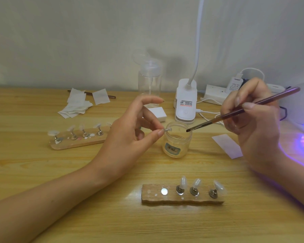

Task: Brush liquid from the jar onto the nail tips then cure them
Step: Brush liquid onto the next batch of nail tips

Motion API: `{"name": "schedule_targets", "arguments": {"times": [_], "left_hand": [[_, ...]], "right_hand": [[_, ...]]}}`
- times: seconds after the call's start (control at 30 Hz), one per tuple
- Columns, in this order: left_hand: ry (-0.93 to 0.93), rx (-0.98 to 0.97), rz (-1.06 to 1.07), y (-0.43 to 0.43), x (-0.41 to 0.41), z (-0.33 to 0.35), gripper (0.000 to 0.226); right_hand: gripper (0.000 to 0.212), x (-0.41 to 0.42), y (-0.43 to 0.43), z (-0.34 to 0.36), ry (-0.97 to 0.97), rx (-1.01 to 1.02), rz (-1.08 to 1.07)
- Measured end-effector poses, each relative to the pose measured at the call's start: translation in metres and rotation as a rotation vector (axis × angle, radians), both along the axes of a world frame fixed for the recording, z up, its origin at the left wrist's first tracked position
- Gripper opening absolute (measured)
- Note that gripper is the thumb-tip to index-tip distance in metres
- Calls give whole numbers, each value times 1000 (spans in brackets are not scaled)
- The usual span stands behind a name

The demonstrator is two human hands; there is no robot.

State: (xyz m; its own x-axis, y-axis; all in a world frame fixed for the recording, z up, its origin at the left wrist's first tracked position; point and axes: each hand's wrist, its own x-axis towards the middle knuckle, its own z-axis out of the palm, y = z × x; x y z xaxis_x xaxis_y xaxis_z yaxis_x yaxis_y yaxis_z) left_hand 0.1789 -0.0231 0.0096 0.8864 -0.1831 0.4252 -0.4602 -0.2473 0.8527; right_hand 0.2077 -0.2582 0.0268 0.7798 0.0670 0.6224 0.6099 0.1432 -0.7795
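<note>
A small open jar (176,142) of pale liquid with a blue label stands mid-table. My left hand (130,135) pinches a small nail tip on a metal stand (167,130) just over the jar's left rim. My right hand (253,118) grips a brown brush (244,109), whose bristles hover above the jar's right rim. A wooden holder (181,199) near me carries three clear nail tips on metal stands and a bare round magnet. A second wooden holder (77,141) with several tips lies at the left. A curing lamp (300,109) glows purple at the right edge.
A clear pump bottle (149,79) and a white clip lamp (185,104) stand behind the jar, with a white block (158,114) between them. Wipes (77,104) lie at the back left over another brush. A power strip (216,95) with cables sits back right. A paper strip (226,145) lies right of the jar.
</note>
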Motion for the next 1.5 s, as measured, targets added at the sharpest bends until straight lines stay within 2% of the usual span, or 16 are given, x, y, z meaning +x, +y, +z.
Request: {"name": "schedule_targets", "arguments": {"times": [0.13,0.4,0.6,0.83,1.0,1.17,1.4,1.5], "left_hand": [[-1,3,-2,0,-1,1,52],[4,-13,-19,0,0,-1,50],[23,-24,-23,2,2,-3,49],[41,-25,-25,3,2,-3,50],[38,-11,-25,3,3,-3,51],[19,1,-26,3,2,-3,49],[9,10,-15,4,1,-2,50],[7,-5,-18,4,2,-2,49]], "right_hand": [[12,0,0,1,-2,30,3],[10,3,-4,0,117,115,-93],[17,2,0,-2,192,259,-115],[19,-9,13,-10,178,108,-137],[24,-17,20,-12,180,-157,-180],[21,-21,23,-12,152,-322,-138],[21,-22,23,-15,111,-375,-118],[23,-19,21,-13,79,-319,-116]]}}
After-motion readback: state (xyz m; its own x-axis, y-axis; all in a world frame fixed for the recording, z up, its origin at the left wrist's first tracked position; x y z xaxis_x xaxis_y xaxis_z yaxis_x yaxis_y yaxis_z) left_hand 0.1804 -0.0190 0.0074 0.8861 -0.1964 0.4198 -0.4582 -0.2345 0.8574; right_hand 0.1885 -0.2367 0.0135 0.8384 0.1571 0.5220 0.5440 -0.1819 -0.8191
